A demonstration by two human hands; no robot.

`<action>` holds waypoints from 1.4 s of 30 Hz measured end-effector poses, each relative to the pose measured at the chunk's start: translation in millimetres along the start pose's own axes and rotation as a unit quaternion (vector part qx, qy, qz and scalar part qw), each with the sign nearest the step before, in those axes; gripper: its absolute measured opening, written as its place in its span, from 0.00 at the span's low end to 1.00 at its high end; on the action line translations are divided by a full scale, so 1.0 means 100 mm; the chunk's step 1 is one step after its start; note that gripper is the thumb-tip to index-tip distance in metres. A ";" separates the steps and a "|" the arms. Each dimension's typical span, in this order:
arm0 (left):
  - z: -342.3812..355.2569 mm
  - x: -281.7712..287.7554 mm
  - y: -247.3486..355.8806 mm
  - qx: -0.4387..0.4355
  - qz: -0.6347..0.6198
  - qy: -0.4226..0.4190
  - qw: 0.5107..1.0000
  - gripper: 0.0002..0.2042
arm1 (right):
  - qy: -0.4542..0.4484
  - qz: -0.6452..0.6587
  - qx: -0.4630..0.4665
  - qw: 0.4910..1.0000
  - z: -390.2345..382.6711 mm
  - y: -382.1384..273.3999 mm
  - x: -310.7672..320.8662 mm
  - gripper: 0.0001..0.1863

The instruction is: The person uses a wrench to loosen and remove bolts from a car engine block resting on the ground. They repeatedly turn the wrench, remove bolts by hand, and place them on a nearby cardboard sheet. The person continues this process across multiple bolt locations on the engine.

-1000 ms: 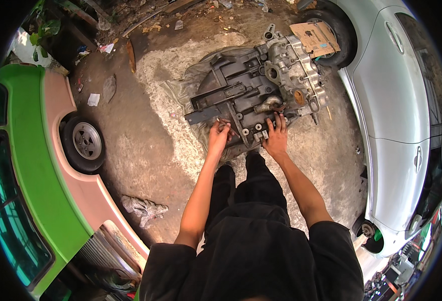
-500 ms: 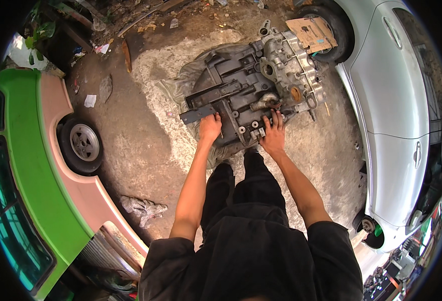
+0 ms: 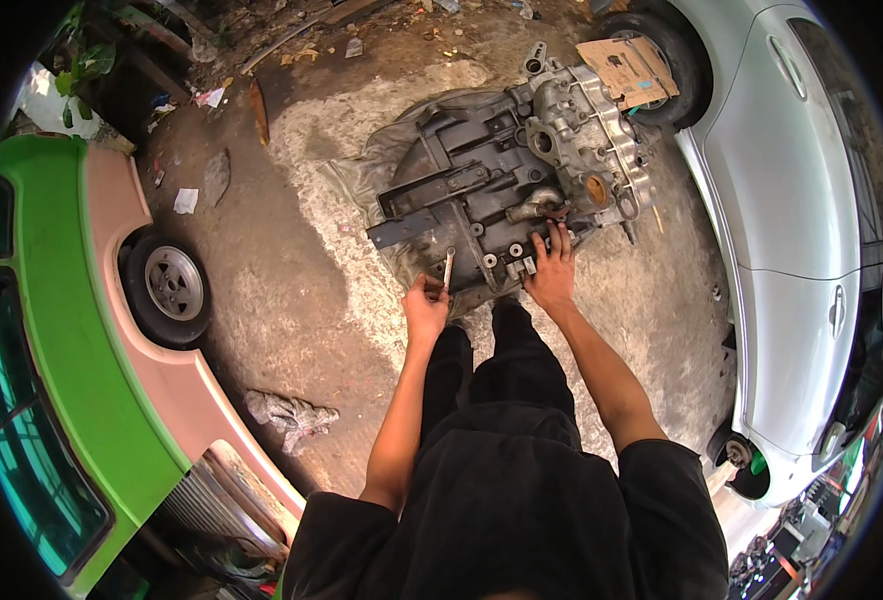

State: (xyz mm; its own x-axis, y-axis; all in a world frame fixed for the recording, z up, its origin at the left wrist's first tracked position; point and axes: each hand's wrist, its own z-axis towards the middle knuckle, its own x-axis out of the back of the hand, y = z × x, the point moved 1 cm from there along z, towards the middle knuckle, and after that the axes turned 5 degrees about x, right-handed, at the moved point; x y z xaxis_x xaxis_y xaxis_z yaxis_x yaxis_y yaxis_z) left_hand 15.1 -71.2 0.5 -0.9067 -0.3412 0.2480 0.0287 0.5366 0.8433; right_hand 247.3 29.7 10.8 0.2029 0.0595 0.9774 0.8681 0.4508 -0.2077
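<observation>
A dark engine block point(image 3: 441, 262) with a pale metal cylinder head point(image 3: 586, 130) lies on the ground in front of my feet. My left hand point(image 3: 425, 308) is closed round the lower end of a small silver wrench point(image 3: 448, 268), which points up over the near left part of the block. My right hand point(image 3: 553, 274) rests on the block's near edge with its fingers stretched out, beside small round metal fittings point(image 3: 516, 250). A flat dark metal bar point(image 3: 401, 229) juts from the block's left side, apart from both hands.
Under the engine a grey-green cloth point(image 3: 356, 180) is spread on the concrete. To the left stands a green and pink vehicle point(image 3: 111, 300), to the right a silver car point(image 3: 776, 190). Cardboard point(image 3: 626, 72) leans on a wheel. A crumpled rag point(image 3: 291, 418) lies at the near left.
My left hand has left the flat metal bar and drawn back toward me, and the wrench in it now points upward. My right hand has stayed on the engine's near edge.
</observation>
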 end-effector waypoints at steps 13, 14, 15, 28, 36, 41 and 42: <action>-0.20 -0.41 -0.15 -0.085 0.000 -0.127 0.988 0.31 | 0.009 0.011 -0.004 1.000 -0.01 0.01 -0.01 0.47; -0.21 -0.43 -0.17 -0.045 -0.041 -0.154 0.986 0.33 | 0.010 0.010 -0.002 1.000 -0.01 0.01 -0.01 0.47; -0.23 -0.45 -0.17 -0.034 -0.075 -0.169 0.982 0.34 | 0.011 0.009 0.000 1.000 -0.01 0.01 -0.02 0.46; -0.44 -0.57 0.03 0.108 -0.305 -0.252 0.912 0.44 | 0.021 0.015 0.000 1.000 -0.01 0.02 -0.05 0.45; -0.46 -0.57 0.07 0.079 -0.208 -0.249 0.943 0.44 | 0.001 0.007 -0.008 1.000 0.00 0.01 -0.03 0.46; -0.44 -0.43 0.18 0.055 -0.054 -0.224 0.972 0.41 | -0.004 0.001 -0.011 1.000 0.00 -0.01 -0.01 0.46; -0.45 -0.39 0.22 0.058 -0.040 -0.187 0.980 0.35 | -0.005 -0.002 -0.012 1.000 0.00 -0.01 0.00 0.46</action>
State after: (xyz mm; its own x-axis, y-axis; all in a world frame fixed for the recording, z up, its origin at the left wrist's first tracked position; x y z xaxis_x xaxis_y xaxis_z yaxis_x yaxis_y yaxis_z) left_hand 70.0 -81.2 31.1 -0.9956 -0.0895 -0.0269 -0.0763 0.6114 0.7877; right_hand 246.5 29.1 11.2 0.1952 0.0678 0.9784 0.8793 0.4298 -0.2052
